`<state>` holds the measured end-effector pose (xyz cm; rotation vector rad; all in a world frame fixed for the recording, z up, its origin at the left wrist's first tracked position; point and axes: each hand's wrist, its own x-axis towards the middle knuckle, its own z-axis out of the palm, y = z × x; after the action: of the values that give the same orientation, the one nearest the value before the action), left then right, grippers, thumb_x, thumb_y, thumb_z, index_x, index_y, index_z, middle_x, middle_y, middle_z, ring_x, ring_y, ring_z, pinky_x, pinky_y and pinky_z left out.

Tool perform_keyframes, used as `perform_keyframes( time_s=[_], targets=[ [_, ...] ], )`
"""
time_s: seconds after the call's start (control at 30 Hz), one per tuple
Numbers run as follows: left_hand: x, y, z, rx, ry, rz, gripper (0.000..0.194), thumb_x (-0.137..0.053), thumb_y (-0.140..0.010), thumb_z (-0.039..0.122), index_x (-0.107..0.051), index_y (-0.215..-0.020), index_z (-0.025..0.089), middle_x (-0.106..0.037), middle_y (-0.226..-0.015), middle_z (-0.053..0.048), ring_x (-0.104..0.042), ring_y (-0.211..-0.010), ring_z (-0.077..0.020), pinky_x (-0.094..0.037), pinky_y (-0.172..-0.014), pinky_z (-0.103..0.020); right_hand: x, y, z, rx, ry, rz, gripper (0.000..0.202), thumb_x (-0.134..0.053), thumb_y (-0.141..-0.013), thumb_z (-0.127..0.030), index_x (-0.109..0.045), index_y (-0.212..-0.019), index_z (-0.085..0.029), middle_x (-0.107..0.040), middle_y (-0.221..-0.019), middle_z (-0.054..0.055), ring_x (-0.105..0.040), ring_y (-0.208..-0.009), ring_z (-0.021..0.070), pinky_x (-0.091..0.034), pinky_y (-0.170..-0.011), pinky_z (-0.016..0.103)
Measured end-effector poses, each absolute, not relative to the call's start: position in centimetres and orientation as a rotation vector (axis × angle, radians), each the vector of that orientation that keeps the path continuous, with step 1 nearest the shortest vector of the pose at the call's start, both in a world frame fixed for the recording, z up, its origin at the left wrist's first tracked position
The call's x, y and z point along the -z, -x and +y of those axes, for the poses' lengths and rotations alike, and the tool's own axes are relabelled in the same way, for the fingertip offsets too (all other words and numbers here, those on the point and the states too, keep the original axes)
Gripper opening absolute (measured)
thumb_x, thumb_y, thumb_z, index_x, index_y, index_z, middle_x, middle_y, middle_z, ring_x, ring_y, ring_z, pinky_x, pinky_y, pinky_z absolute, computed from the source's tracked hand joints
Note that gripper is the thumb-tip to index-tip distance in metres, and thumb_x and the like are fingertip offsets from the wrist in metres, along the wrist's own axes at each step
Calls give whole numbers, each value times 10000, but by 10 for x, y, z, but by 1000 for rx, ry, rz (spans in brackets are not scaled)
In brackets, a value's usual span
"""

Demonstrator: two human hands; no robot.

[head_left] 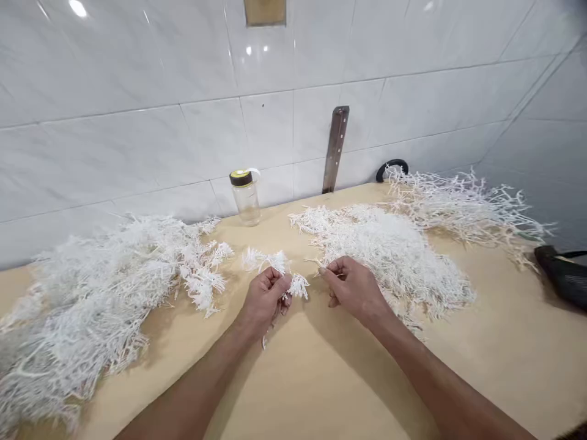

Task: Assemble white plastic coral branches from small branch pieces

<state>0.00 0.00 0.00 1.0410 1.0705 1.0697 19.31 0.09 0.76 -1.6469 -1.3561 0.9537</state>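
Head view puts a white feathery sprig [298,285] near the middle of the tan table [321,379], in the grip of the left hand [266,296]. That hand is mostly closed, thumb pressed against the curled fingers, with white tufts poking out on its far side and toward the right. A thin strand hangs below the fingers on the near side.

Just to the right, apart from the left hand, the right hand [355,287] pinches a thin pale stem [314,261] between thumb and forefinger. Its other fingers are bent loosely beneath; the stem points left from the fingertips.

Left of the hands, a large left heap [114,287] of white, frilly pieces spreads from the far side down to the near left. Right of the hands and a little farther off lies a flatter middle heap [389,244] of white pieces. Beyond it, at the far right, sits a looser heap [463,201] of longer, branching strands.

A clear bottle [247,205] with a black and yellow lid stands upright at the far edge, near the white tiled wall [137,146]. Farther right, a dark strip with holes [336,150] stands tilted by the wall, then a black curved object [389,165]. Another black object [564,278] lies at the right edge.
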Motion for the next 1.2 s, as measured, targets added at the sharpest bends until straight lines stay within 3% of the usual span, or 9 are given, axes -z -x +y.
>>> perform_keyframes(
  time_s=[0.13,0.23,0.43,0.7,1.2],
  targets=[
    [-6,1,-2,-1011,-1049,1077,451,-746,-708,551,-486,-764,186,-538,-495,64,-413,-347,-44,-279,-346,-153,-5,-191,0,-1159,1461,-1430,382,-503,-916,-531,-609,-823,-176,-541,-489,-42,-552,-395,115,-443,-437,219],
    [-8,2,-3,-978,-1051,1083,445,-746,-708,548,-500,-773,183,-557,-511,53,-416,-344,-47,-274,-346,-161,-1,-189,-3,-1279,1325,-1508,399,-517,-904,-549,-646,-820,-181,-499,-502,-51,-491,-396,98,-413,-409,212],
    [-7,2,-3,-952,-1090,1074,433,-726,-732,547,-481,-778,192,-569,-496,44,-420,-346,-58,-251,-344,-165,-6,-190,-6,-1282,1282,-1623,303,-569,-883,-457,-687,-822,-184,-577,-611,-32,-491,-419,79,-420,-425,201],
    [-12,-2,-5,-969,-1099,1117,439,-735,-719,539,-471,-763,192,-555,-478,56,-420,-339,-54,-293,-354,-163,-18,-189,-9,-1224,1303,-1706,208,-569,-849,-349,-674,-778,-184,-586,-589,-41,-510,-403,78,-425,-404,189],
    [-7,2,-4,-939,-1122,1070,409,-737,-724,534,-557,-749,167,-524,-466,57,-351,-328,-32,-250,-342,-162,-10,-191,-6,-1161,1385,-1802,175,-536,-816,-299,-644,-736,-187,-619,-661,-37,-529,-383,67,-413,-379,176]
  ],
)
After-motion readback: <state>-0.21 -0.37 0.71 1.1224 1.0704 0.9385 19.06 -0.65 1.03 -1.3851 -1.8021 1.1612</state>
